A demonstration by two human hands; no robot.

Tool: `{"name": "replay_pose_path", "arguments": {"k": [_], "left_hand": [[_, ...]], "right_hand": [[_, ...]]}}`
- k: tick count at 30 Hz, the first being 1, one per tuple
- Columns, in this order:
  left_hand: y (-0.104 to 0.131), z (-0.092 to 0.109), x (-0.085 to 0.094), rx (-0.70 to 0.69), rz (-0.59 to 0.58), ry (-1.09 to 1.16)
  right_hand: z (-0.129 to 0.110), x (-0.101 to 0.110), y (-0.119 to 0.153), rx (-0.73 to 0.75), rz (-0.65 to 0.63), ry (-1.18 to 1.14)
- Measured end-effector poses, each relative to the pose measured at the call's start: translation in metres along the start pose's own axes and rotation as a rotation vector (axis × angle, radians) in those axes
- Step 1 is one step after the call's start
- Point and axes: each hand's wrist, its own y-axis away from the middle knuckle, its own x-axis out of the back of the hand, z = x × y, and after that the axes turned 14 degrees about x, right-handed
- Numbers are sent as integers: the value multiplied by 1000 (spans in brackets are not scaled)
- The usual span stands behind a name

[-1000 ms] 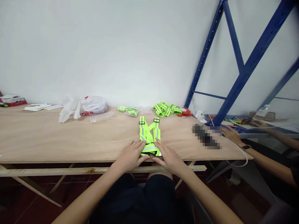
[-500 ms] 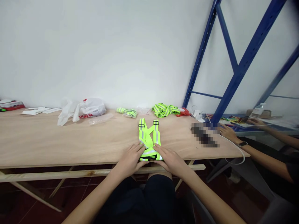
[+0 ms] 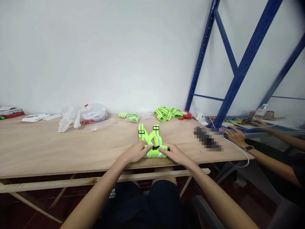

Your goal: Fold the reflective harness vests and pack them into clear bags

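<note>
A neon yellow-green strap harness (image 3: 156,153) with silver reflective stripes lies at the front edge of the wooden table (image 3: 71,149). Its near part is folded into a flat bundle with a black buckle on top. Two straps with black sliders reach away from the bundle toward the wall. My left hand (image 3: 138,151) grips the bundle's left end, thumb on top. At the right end, my right hand (image 3: 175,153) holds it the same way. The fingers under the bundle are partly hidden.
Along the wall lie a white plastic bag (image 3: 92,113), a packed green strap bundle (image 3: 130,116), a loose strap pile (image 3: 168,113) and a red bag (image 3: 187,115). A blue metal frame (image 3: 234,82) stands at the right, near another person's hand (image 3: 235,136) and a white cable.
The near part of the harness has been folded over away from me, and the buckle now shows on top. Both hands have shifted slightly away from the table edge with it.
</note>
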Motion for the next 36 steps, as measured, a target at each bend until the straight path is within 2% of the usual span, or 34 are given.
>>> {"name": "replay_pose_path", "arguments": {"k": [4,10,16,19,23,29,36], "left_hand": [[-14,-10,-5,56,22,47],[-25,-10,-16,186,129,-81],[-34,-5,-22,233,278,-353],[-31,-1,-21,219,342,-437],[-17,2,-24,173,327,-494],[-1,-4,-37,161,298,-379],[4,-4,-27,102,203,-261]], "right_hand": [[4,5,-11,-66,-67,12],[14,0,-13,-34,-41,42],[22,-12,-11,-61,73,333],[23,-18,-11,-13,123,457],[23,-22,-11,91,71,461],[15,-16,-5,38,-12,347],[2,-8,1,34,-93,310]]}}
